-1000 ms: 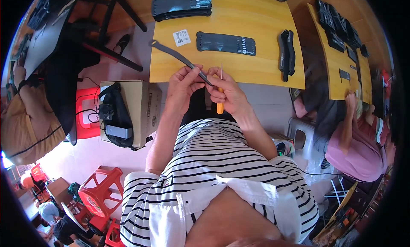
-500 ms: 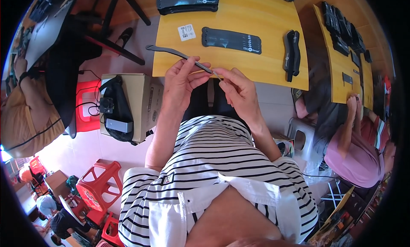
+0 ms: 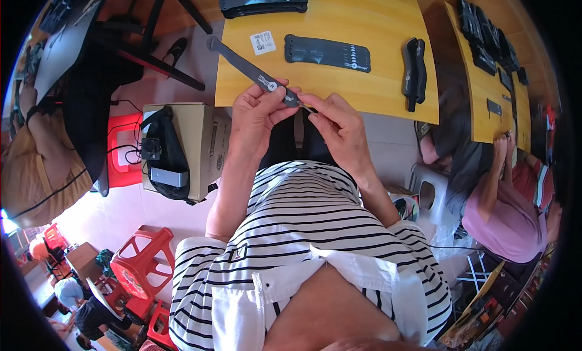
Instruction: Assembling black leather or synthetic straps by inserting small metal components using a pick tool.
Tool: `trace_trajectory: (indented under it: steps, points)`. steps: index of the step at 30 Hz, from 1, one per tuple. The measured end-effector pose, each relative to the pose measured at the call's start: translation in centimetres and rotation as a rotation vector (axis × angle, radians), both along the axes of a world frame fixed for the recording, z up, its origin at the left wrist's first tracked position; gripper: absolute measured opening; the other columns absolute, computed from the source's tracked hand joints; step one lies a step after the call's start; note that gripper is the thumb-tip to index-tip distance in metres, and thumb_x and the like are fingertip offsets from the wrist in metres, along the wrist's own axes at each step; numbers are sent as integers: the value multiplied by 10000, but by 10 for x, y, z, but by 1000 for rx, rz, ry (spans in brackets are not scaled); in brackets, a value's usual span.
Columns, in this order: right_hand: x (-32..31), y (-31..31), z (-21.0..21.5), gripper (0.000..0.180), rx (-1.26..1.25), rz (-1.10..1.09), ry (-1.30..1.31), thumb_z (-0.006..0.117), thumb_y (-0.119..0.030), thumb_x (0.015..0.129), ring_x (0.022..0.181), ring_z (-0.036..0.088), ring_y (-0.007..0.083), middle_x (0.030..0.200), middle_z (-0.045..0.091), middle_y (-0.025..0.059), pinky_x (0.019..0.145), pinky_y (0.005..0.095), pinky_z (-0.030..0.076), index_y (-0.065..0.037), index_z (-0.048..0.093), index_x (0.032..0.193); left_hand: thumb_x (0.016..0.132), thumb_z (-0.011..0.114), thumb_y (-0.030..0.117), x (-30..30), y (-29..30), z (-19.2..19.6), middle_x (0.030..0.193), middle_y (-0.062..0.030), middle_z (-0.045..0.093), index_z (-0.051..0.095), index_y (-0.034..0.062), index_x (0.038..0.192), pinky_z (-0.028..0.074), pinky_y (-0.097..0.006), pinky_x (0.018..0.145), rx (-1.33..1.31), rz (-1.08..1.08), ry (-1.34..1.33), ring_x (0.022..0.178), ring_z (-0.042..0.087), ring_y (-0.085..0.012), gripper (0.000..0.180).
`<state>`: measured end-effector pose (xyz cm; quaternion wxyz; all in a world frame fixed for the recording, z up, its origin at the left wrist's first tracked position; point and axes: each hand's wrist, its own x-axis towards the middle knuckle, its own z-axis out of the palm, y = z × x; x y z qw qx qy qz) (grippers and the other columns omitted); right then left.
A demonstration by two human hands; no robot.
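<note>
A dark grey strap [image 3: 242, 65] with white print and a rounded, holed end slants up and left over the table's near edge. My left hand [image 3: 254, 117] grips it near its lower end between thumb and fingers. My right hand [image 3: 341, 130] is closed in a pinch at that same end, on a small thin piece that I cannot make out, partly hidden by the fingers. Beyond the hands, a flat set of black straps [image 3: 324, 54] lies on the yellow table [image 3: 376, 99]. A white square label [image 3: 263, 42] lies to its left.
A stack of black strap sets [image 3: 264, 0] lies at the far left of the table, a strap bundle [image 3: 414, 75] at its right. A cardboard box [image 3: 209, 145] stands left of me, a red stool [image 3: 142, 263] behind it. Co-workers sit on both sides; one at right wears pink [image 3: 506, 230].
The strap has turned so its printed face shows, and its free end has risen. Both hands stay nearly in place, the right still pinching at the strap's lower end.
</note>
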<state>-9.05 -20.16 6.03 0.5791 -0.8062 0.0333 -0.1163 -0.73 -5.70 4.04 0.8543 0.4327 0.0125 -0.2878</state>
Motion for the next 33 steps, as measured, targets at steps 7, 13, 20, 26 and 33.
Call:
trace_trajectory:
  steps: [7,13,20,26,33]
  points:
    - [-3,-5,-1,318,50,-48,-28,613,36,760,579,467,151,689,468,51,505,259,376,-84,646,1053,869,538,48,-3,0,1,932,-139,627,568,-24,1003,559,-260,717,-71,-60,-26,826,642,-185,155]
    - [-5,-5,6,301,-73,-76,-76,633,26,743,580,478,161,688,479,58,505,265,386,-76,658,1025,869,539,50,-4,0,2,931,-135,620,573,-10,990,557,-280,737,-153,-111,-67,845,627,-180,139]
    - [-6,-6,12,283,-269,-82,-119,638,1,737,560,508,180,695,477,55,486,292,413,-96,665,1001,861,546,38,-1,3,0,917,-141,621,570,-19,985,553,-310,752,-169,-143,-115,858,620,-186,138]
    - [-5,-12,14,291,-464,-16,-146,658,9,718,553,501,164,687,461,57,472,274,395,-92,672,991,813,602,15,1,5,-2,866,-133,636,586,-30,950,554,-289,714,-37,-144,-172,800,634,-178,145]
    - [1,-23,22,287,-662,147,-134,590,-24,691,595,543,227,696,459,52,493,354,425,-113,667,953,780,649,24,0,6,-2,798,-102,650,614,-27,912,535,-234,635,175,-163,-197,727,639,-148,145]
